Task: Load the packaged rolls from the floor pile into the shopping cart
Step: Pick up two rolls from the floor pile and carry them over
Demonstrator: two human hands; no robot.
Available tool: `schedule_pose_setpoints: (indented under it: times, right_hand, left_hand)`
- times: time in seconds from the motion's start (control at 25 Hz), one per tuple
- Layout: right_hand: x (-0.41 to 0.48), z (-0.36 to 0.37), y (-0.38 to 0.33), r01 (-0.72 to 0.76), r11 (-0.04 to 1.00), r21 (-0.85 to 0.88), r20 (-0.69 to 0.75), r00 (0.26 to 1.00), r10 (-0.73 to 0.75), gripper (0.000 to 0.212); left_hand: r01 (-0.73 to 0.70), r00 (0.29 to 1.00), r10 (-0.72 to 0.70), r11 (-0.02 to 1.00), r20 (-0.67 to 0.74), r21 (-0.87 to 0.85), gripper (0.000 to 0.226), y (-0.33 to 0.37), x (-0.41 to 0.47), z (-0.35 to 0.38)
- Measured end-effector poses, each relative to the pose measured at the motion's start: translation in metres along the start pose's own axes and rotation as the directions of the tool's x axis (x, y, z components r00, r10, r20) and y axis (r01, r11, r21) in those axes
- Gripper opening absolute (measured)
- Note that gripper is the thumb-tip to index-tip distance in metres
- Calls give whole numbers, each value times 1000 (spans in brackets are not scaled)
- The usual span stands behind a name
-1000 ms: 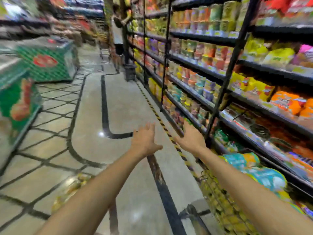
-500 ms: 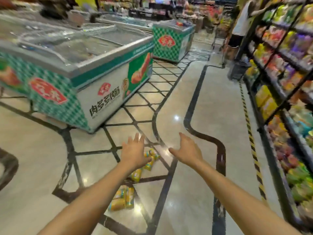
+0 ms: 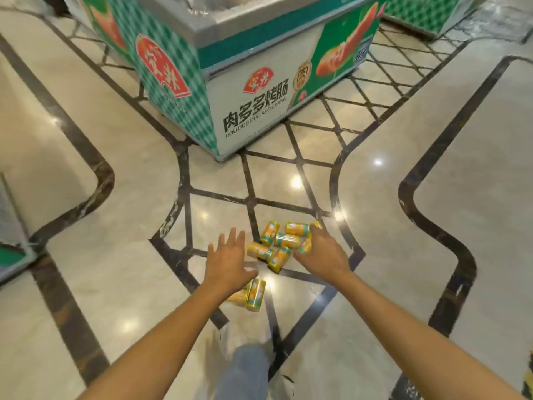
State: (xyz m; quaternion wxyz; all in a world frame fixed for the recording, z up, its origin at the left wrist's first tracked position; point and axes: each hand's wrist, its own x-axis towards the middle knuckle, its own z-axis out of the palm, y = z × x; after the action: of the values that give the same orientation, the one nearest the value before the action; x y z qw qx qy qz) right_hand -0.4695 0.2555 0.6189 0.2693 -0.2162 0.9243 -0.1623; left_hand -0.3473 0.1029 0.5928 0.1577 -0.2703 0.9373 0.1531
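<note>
1. The packaged rolls point(image 3: 278, 245), in yellow wrappers with teal ends, are found in a loose pile on the glossy floor point(image 3: 115, 284). They lie in the lower middle of the view, right where the dark inlay lines cross.
2. A separate pair of rolls point(image 3: 255, 294) of the same kind is seen lying side by side, a bit nearer the person and apart from the main pile. It's partly hidden by the left wrist.
3. The left hand point(image 3: 230, 264) is held wide, fingers straight and spread, and nothing is gripped in it. It's placed just beside the left edge of the pile.
4. The right hand point(image 3: 323, 255) is stretched over the right side of the pile, with the thumb stuck out toward the left. Part of one roll is covered by it. Whether anything is actually touched can't be told from this angle.
5. Both forearms are seen bare and reaching forward from the bottom corners.
6. A jeans leg point(image 3: 248, 368) and a pale shoe point(image 3: 230, 339), both blurred, are caught between the forearms at the bottom.
7. A chest freezer point(image 3: 245, 82) with a green checkered pattern and sausage pictures is parked well beyond the pile. A second freezer point(image 3: 418, 13) is clipped at the top right.
</note>
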Motion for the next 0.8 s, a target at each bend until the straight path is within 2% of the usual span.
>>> schedule_pose_setpoints:
  times: [0.16, 0.36, 0.48, 0.52, 0.64, 0.8]
  right_hand:
    - [69, 37, -27, 26, 995, -99, 89, 996, -17, 70]
    - [166, 106, -59, 165, 953, -253, 185, 975, -120, 71]
    - [219, 169, -64, 268, 904, -335, 310, 937, -163, 73]
    - [239, 195, -60, 307, 883, -356, 353, 919, -177, 74]
    - [292, 276, -37, 399, 829, -391, 442, 872, -211, 74]
    - [345, 393, 16, 472, 771, -428, 561, 808, -183, 73]
  left_hand:
    - [60, 998, -60, 998, 19, -34, 96, -43, 59, 23]
    - [204, 979, -202, 975, 32, -88, 95, -94, 125, 72]
    - [317, 941, -331, 933, -63, -172, 90, -126, 154, 140]
    - [388, 914, -404, 893, -27, -226, 91, -136, 164, 167]
    - [601, 798, -562, 723, 217, -341, 96, -156, 190, 258]
    - [736, 647, -702, 471, 298, -487, 101, -171, 228, 399]
